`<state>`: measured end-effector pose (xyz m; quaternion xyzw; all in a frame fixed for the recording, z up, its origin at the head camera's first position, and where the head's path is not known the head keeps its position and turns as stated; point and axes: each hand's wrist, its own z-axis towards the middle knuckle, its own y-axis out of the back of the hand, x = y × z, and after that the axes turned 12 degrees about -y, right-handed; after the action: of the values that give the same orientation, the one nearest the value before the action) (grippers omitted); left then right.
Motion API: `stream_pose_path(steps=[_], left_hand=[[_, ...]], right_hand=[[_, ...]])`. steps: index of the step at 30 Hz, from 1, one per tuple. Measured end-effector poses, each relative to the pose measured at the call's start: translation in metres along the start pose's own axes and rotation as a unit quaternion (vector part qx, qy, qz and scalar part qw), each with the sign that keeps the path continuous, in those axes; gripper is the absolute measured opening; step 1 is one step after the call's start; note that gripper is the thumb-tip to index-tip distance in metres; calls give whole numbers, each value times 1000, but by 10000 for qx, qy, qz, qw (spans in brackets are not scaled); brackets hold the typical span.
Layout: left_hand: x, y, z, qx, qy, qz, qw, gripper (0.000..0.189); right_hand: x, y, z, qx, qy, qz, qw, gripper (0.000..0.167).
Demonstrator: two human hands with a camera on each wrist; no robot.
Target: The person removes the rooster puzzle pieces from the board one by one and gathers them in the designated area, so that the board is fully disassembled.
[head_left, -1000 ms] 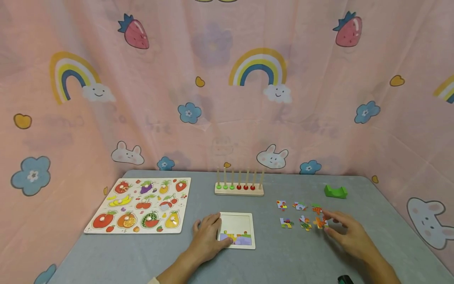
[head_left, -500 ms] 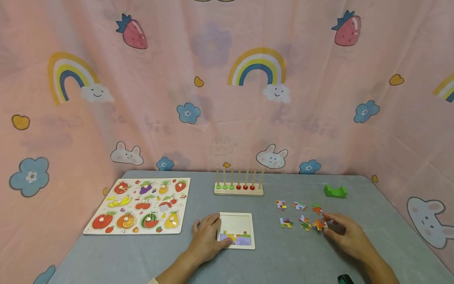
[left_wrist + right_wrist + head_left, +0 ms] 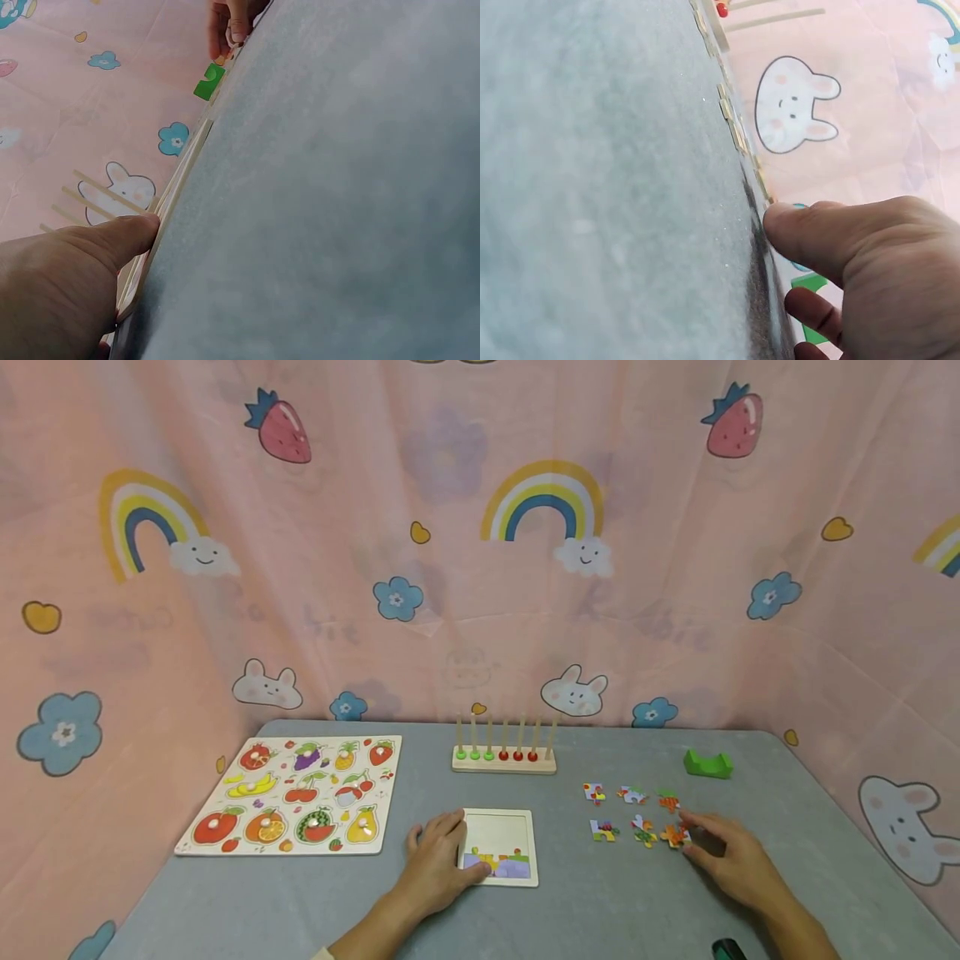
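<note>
In the head view my left hand (image 3: pixel 437 867) holds the left side of a small pale wooden puzzle tray (image 3: pixel 535 847). The left wrist view has its thumb (image 3: pixel 135 234) on the tray's edge. Joined purple, yellow and green jigsaw pieces (image 3: pixel 514 865) fill the tray's lower part. At right, my right hand (image 3: pixel 738 864) has thumb and index finger spread at the right edge of an orange jigsaw piece (image 3: pixel 672 837), which lies on the table. Other loose pieces lie in two rows, among them a purple-and-yellow piece (image 3: pixel 603 831) and a red-and-green one (image 3: pixel 669 801).
A fruit knob puzzle board (image 3: pixel 288 797) lies at left. Behind the tray stands a wooden peg rack (image 3: pixel 504 765) with green and red beads. A green curved block (image 3: pixel 708 765) sits at back right. A dark object (image 3: pixel 727 950) shows at the front edge.
The orange piece has settled slightly down and left, into the near row. My right thumb and index finger have drawn apart from it a little. My left hand stays on the tray.
</note>
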<state>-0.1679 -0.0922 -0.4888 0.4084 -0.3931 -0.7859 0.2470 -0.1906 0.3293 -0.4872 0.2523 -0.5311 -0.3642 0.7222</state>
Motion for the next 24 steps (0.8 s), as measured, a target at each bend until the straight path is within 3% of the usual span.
stream_pose_path(steps=[13, 20, 24], left_hand=[[0, 1, -1, -22, -53, 47, 10000, 71], [1, -1, -1, -32, -71, 60, 10000, 71], [1, -2, -1, -19, -63, 90, 9999, 72]], right_hand=[[4, 1, -1, 145, -132, -28, 9998, 46], [16, 16, 1, 583, -665, -74, 9961, 50], [26, 23, 3, 411, -387, -67, 9984, 50]])
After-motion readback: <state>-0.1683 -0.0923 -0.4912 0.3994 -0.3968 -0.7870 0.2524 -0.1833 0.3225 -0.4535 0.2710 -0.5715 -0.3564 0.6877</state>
